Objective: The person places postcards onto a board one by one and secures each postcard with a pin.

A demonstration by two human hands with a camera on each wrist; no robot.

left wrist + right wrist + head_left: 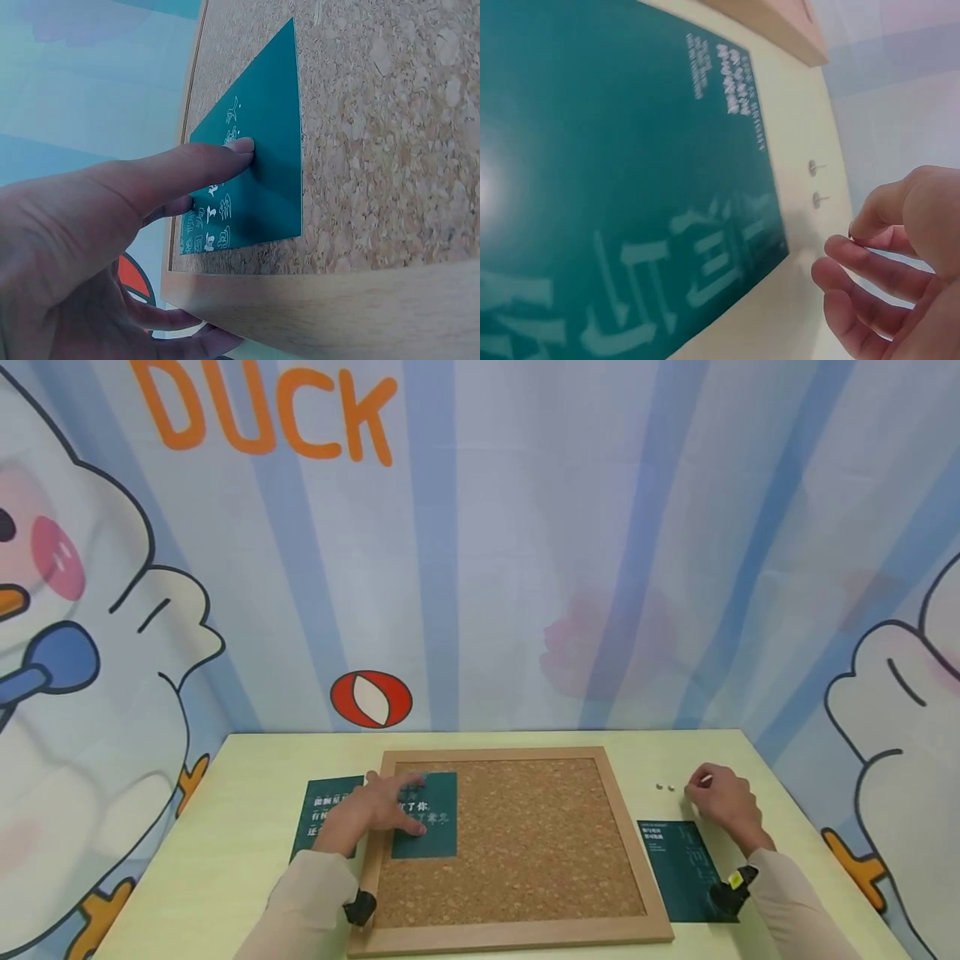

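My left hand reaches over the left frame of the corkboard. Its thumb and a fingertip press a dark green card with white lettering flat against the cork near the upper left; the left wrist view shows the thumb on the card. Off the board's right side, my right hand pinches a tiny metal thumbtack between thumb and index finger, mostly hidden by the fingertips. Two more thumbtacks stand points up on the table just beyond that hand.
A second green card lies on the table right of the corkboard, partly under the right wrist. Another printed card lies to the left, partly covered by the left hand. A patterned curtain rises behind the pale yellow table.
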